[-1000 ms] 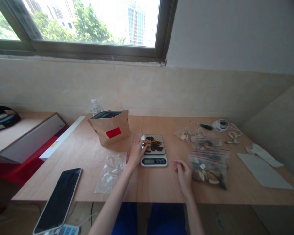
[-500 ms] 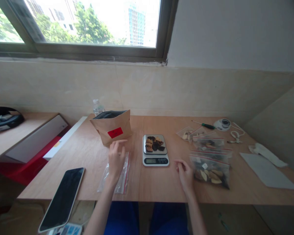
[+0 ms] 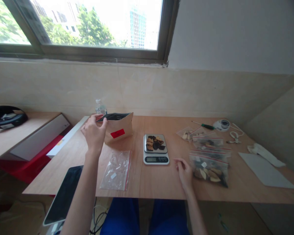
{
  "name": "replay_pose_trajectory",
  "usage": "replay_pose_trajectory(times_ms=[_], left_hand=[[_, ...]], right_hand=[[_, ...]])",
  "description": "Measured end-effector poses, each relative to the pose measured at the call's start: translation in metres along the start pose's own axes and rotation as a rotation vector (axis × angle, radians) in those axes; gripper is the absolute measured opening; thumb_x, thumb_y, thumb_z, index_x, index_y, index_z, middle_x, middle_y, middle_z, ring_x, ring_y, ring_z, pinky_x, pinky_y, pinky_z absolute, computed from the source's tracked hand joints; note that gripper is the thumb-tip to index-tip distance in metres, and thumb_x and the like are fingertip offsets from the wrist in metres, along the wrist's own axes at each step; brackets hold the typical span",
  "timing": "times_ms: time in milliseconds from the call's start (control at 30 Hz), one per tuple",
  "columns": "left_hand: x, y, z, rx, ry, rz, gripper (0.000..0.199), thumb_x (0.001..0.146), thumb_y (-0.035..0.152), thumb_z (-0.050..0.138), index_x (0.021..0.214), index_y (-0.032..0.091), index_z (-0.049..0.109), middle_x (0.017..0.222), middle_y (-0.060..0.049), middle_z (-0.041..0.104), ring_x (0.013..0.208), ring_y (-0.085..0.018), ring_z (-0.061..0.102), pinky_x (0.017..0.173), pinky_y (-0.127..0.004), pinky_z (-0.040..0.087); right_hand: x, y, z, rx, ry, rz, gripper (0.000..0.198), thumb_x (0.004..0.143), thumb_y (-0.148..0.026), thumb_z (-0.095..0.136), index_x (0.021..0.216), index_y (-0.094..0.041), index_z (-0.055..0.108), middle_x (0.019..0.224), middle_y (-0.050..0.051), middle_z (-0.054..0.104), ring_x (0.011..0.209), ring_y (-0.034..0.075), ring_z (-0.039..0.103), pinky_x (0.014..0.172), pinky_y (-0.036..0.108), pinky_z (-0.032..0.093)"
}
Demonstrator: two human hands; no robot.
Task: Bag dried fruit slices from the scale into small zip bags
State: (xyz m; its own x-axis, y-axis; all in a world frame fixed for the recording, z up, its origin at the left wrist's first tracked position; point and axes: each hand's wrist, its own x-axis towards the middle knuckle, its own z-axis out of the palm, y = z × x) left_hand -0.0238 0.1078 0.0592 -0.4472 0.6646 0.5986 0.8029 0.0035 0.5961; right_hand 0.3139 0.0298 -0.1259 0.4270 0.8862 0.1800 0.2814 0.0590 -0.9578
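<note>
Kraft paper bag (image 3: pixel 119 124), one, open-mouthed, at ten o'clock from the digital scale (image 3: pixel 156 159); left hand (image 3: pixel 94 134) at its left rim, fingers parted, firmness of pinch cannot be told. Scale: one, bearing dried slices (image 3: pixel 156 143). Right hand (image 3: pixel 185 173), four o'clock, fingers loosely curled; whether anything is held cannot be told. Clear zip bag (image 3: pixel 115 170), one, flat, eight o'clock. Surface (image 3: pixel 150 182) shows between scale and front edge, six o'clock.

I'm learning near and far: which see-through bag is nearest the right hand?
The frontmost bag at the right, with pale slices showing; it lies beside the right hand, the others farther off.
</note>
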Motion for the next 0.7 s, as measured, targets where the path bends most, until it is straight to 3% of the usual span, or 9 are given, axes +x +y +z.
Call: replay_pose_trajectory(times_ms=[100, 167, 233, 333, 400, 467, 600, 700], left_hand=[[-0.016, 0.002, -0.013, -0.118, -0.156, -0.029, 0.028, 0.076, 0.029, 0.052, 0.099, 0.019, 0.063, 0.1, -0.005, 0.068, 0.093, -0.02, 0.063, 0.086, -0.034, 0.046], [-0.029, 0.0, -0.021, -0.177, -0.289, -0.073, 0.028, 0.073, 0.029, 0.052, 0.097, 0.019, 0.064, 0.098, -0.005, 0.069, 0.089, -0.02, 0.065, 0.08, -0.03, 0.049], [-0.042, -0.004, -0.026, -0.187, -0.391, -0.095, 0.027, 0.072, 0.029, 0.052, 0.094, 0.02, 0.066, 0.094, -0.004, 0.071, 0.087, -0.02, 0.066, 0.077, -0.028, 0.05], [-0.058, -0.013, -0.032, -0.149, -0.442, -0.08, 0.025, 0.074, 0.033, 0.052, 0.091, 0.023, 0.068, 0.089, -0.001, 0.072, 0.084, -0.02, 0.067, 0.074, -0.027, 0.049], [-0.066, -0.018, -0.035, -0.142, -0.45, -0.073, 0.025, 0.075, 0.038, 0.053, 0.089, 0.025, 0.069, 0.085, 0.0, 0.073, 0.081, -0.02, 0.067, 0.07, -0.027, 0.048], [-0.073, -0.021, -0.038, -0.145, -0.428, -0.08, 0.025, 0.075, 0.041, 0.055, 0.087, 0.025, 0.07, 0.081, 0.0, 0.073, 0.079, -0.021, 0.068, 0.066, -0.026, 0.048], [-0.091, -0.023, -0.038, -0.16, -0.378, -0.108, 0.027, 0.077, 0.044, 0.055, 0.09, 0.027, 0.071, 0.077, 0.001, 0.074, 0.076, -0.021, 0.069, 0.064, -0.026, 0.048], [-0.108, -0.024, -0.035, -0.109, -0.351, -0.101, 0.026, 0.079, 0.04, 0.054, 0.097, 0.029, 0.07, 0.078, 0.001, 0.074, 0.076, -0.02, 0.069, 0.062, -0.025, 0.047]], right_hand=[[-0.009, -0.021, 0.007, 0.026, 0.033, -0.064, 0.023, 0.078, -0.034, 0.051, 0.075, -0.016, 0.065, 0.072, 0.005, 0.064, 0.067, 0.019, 0.057, 0.061, 0.028, 0.045], [-0.022, -0.051, 0.019, 0.059, 0.014, -0.123, 0.021, 0.082, -0.03, 0.048, 0.077, -0.018, 0.064, 0.076, 0.005, 0.065, 0.074, 0.019, 0.059, 0.069, 0.03, 0.046], [-0.038, -0.09, 0.037, 0.124, -0.132, -0.232, 0.021, 0.086, -0.026, 0.044, 0.082, -0.019, 0.063, 0.082, 0.005, 0.064, 0.079, 0.018, 0.06, 0.074, 0.031, 0.047], [-0.061, -0.146, 0.07, 0.141, -0.404, -0.497, 0.027, 0.089, -0.017, 0.038, 0.098, -0.022, 0.062, 0.096, 0.006, 0.064, 0.095, 0.018, 0.058, 0.086, 0.033, 0.047], [-0.07, -0.168, 0.092, 0.056, -0.544, -0.651, 0.034, 0.09, -0.013, 0.035, 0.112, -0.021, 0.058, 0.109, 0.007, 0.062, 0.106, 0.017, 0.054, 0.094, 0.033, 0.044], [-0.075, -0.177, 0.11, -0.109, -0.598, -0.731, 0.035, 0.09, -0.012, 0.034, 0.119, -0.017, 0.055, 0.116, 0.01, 0.06, 0.112, 0.02, 0.051, 0.098, 0.036, 0.042], [-0.073, -0.173, 0.138, -0.483, -0.654, -0.661, 0.033, 0.088, -0.008, 0.038, 0.114, -0.009, 0.058, 0.105, 0.017, 0.065, 0.1, 0.027, 0.058, 0.089, 0.042, 0.046], [-0.059, -0.175, 0.163, -0.435, -0.725, -0.589, 0.033, 0.083, 0.0, 0.041, 0.109, -0.008, 0.06, 0.104, 0.017, 0.066, 0.098, 0.026, 0.059, 0.088, 0.04, 0.045]])
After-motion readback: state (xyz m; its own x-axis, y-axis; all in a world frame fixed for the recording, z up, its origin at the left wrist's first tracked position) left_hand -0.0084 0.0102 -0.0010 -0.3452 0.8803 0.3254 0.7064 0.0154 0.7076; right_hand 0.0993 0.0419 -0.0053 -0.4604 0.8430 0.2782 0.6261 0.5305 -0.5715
